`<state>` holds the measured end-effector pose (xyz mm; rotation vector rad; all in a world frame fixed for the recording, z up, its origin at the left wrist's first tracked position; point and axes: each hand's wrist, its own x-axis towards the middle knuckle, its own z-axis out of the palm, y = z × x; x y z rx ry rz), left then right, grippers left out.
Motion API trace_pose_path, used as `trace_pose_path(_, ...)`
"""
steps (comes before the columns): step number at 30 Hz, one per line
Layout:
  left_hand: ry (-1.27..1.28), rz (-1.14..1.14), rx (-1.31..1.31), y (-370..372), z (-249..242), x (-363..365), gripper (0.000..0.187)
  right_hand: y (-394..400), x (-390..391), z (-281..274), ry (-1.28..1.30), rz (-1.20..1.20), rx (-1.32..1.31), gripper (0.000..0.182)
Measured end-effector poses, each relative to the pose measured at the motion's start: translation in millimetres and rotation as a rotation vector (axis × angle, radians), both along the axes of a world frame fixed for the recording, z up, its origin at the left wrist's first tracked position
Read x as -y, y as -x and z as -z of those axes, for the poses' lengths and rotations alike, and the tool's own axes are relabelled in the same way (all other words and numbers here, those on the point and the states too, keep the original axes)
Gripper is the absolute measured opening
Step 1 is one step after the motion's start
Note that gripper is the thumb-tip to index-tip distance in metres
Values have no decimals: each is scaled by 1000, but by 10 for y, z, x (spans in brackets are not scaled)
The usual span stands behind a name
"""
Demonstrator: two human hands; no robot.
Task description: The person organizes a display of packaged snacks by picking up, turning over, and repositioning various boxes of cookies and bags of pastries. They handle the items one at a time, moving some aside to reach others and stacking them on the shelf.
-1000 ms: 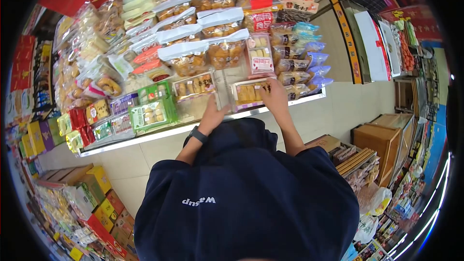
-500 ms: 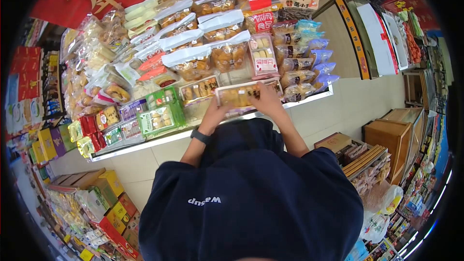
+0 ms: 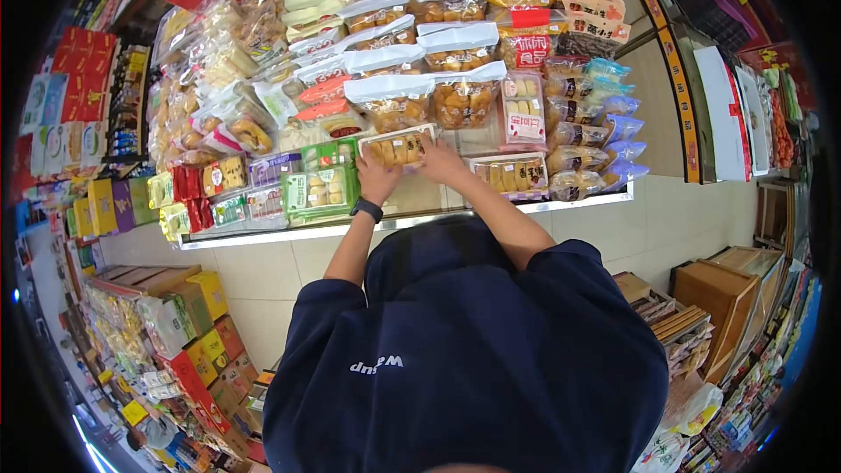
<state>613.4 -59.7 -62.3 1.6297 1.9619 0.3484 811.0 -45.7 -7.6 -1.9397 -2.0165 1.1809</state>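
A clear-topped tray pack of pastries [image 3: 396, 150] lies at the front of the display, between my two hands. My left hand [image 3: 378, 179] has its fingers wrapped on the near left end of the pack. At its right end, my right hand [image 3: 443, 163] grips the edge with thumb and fingers. A similar pastry tray pack [image 3: 510, 175] rests to the right, by the front rim, with no hand on it. Just left of my left hand stands a green-framed pack of round cakes [image 3: 319, 189].
White-topped bags of pastries [image 3: 390, 98] stand in rows behind. A pink pack [image 3: 524, 109] and purple-topped bags [image 3: 618, 156] are on the right. The display's metal front edge [image 3: 254, 237] runs near my body. Cartons [image 3: 206, 333] are stacked on the floor at left.
My hands have let go of the right-hand pastry pack, which now lies at the front. They have moved left onto the other pastry pack. The view has shifted slightly.
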Motion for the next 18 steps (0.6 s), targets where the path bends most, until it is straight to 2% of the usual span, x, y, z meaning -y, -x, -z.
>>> trace_pose_path(1,-19,-7,-9,-29,6,8,106,-34,65,-73,3,-6,-4,71)
trace_pose_path(4,-46,-14,-36,-97,-9,108,105,-235,273,-2,-202,68,-133,74)
trace_pose_path(7,-61,27,-48,-77,-89,135,106,-662,562,-263,-296,104,-21,62)
trace_pose_path(10,-119,69,-79,-167,-239,225,105,-1107,794,-429,-327,294,74,58)
trace_pose_path(14,-235,300,-120,-490,-661,410,104,-1455,987,-550,-307,395,293,48)
trace_pose_path(16,-96,411,199,-686,-566,485,98,-1547,1010,-413,-242,453,366,48)
trace_pose_path(17,4,446,383,-819,-550,510,96,-1598,997,-256,-178,447,408,56)
trace_pose_path(18,206,366,519,-966,-551,534,93,-1592,979,-180,-140,485,443,56)
